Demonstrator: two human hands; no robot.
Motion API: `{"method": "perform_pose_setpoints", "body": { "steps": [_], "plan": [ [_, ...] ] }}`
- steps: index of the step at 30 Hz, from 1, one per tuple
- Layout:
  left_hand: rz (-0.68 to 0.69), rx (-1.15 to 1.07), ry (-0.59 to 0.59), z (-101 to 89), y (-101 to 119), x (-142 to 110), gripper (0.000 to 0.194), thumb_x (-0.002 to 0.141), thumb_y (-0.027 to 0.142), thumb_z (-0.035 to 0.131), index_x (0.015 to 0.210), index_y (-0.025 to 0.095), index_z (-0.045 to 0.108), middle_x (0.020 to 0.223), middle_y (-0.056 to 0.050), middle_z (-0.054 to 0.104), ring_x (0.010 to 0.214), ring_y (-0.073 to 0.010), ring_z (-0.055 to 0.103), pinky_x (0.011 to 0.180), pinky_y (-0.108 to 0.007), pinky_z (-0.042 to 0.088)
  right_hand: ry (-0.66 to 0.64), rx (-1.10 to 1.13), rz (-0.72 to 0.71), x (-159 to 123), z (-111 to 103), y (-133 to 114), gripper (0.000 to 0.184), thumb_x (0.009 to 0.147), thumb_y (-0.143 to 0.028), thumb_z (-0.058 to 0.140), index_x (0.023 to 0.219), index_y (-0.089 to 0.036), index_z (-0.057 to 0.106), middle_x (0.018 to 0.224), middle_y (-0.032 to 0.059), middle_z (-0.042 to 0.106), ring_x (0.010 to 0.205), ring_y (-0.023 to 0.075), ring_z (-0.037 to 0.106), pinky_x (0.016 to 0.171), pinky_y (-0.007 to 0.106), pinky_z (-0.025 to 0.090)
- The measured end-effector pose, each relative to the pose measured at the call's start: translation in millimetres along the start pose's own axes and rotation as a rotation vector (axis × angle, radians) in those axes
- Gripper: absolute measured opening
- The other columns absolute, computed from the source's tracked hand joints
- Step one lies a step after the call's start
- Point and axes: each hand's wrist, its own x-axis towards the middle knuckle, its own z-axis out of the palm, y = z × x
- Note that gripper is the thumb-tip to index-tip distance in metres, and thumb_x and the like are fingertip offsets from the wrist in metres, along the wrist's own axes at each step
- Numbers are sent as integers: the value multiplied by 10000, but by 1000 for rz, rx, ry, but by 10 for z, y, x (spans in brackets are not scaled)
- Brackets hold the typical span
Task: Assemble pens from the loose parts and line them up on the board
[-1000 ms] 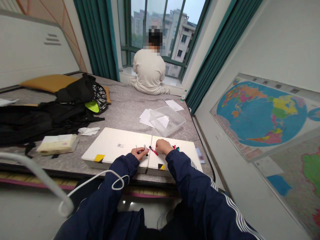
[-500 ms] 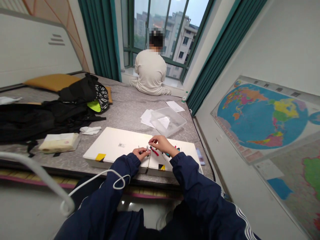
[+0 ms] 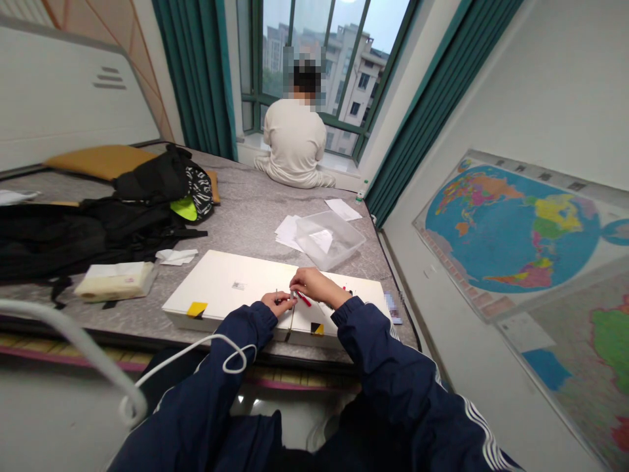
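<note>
Over the white box (image 3: 255, 270), my left hand (image 3: 276, 304) is closed, thumb and fingers pinched round something small. A thin dark piece sticks up from its fingers, and a small pale piece shows at the fingertips; neither can be named. My right hand (image 3: 317, 286) reaches in from the right with its fingers pinched together at that pale piece, touching or almost touching the left fingertips. What the right fingers hold is mostly hidden. A red pen-like stick (image 3: 304, 299) lies on the box just below the right hand. Small dark and red items (image 3: 346, 290) show partly behind the right wrist.
Beyond the box stand a clear plastic bin (image 3: 330, 237) and white papers (image 3: 289, 233). Left lie a tissue pack (image 3: 115, 280) and black bags (image 3: 63, 229). A person (image 3: 295, 141) sits by the window. A white cable (image 3: 196, 344) loops near my left sleeve.
My right hand has moved slightly left and down, its fingertips closing in on the pale piece at my left fingers. The left hand has stayed almost still.
</note>
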Motion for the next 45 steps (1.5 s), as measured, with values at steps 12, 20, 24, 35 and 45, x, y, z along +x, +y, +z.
{"method": "perform_pose_setpoints", "body": {
  "steps": [12,20,24,35,45],
  "plan": [
    [-25,-31,51,45,40,-14,350,616,468,698,687,125,704,470,32,453,454,-82,361,466,-234,300,89,60,126,4,35,101,256,853,-346,570,971,-153,690,832,54,684,742,131,584,696,205,374],
    [-70,-70,42,48,20,-15,418,623,490,697,770,98,720,480,31,475,444,-73,384,460,-219,302,-35,-186,437,98,381,369,143,772,-143,588,855,-154,703,865,99,694,821,185,623,712,224,403],
    [-58,-89,34,55,-47,0,412,622,482,703,778,101,719,492,24,493,458,-81,411,471,-220,326,-53,-233,426,131,508,393,179,780,-142,562,883,-156,708,917,119,694,875,196,631,750,227,418],
    [-30,-96,39,72,-167,27,363,662,435,694,786,94,712,493,28,490,455,-71,419,465,-202,341,-86,-210,456,178,505,385,235,764,-127,577,968,-78,682,974,182,673,915,231,630,807,267,434],
    [-23,-59,16,43,-190,40,372,671,447,675,805,102,709,511,20,525,462,-80,425,481,-210,353,412,405,156,-39,387,159,187,841,-221,537,959,-156,668,923,51,663,830,144,592,755,258,443]
  ]
}}
